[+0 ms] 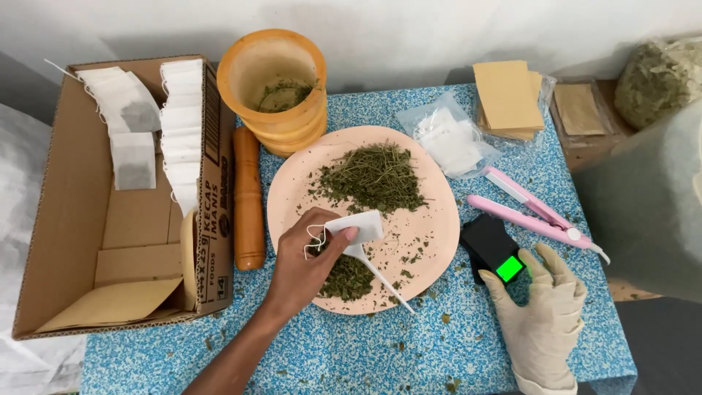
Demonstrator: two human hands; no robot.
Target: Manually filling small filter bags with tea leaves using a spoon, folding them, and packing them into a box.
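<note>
Left hand (pixel 307 256) grips a tea bag (pixel 358 227) over the herb-strewn plate (pixel 292 190); gloved right hand (pixel 545 314) rests open.

Left hand (pixel 307 256), bare, is reaching in from the near left with forearm extended and fingers curled, pinching closed. Right hand (pixel 545 314), gloved, is lying at the near right, palm down, fingers loosely spread.

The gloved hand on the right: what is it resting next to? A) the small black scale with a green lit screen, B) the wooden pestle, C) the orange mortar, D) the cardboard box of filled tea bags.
A: the gloved right hand lies on the blue table with its fingers at the small black scale, whose screen glows green, far from the box and mortar.
</note>
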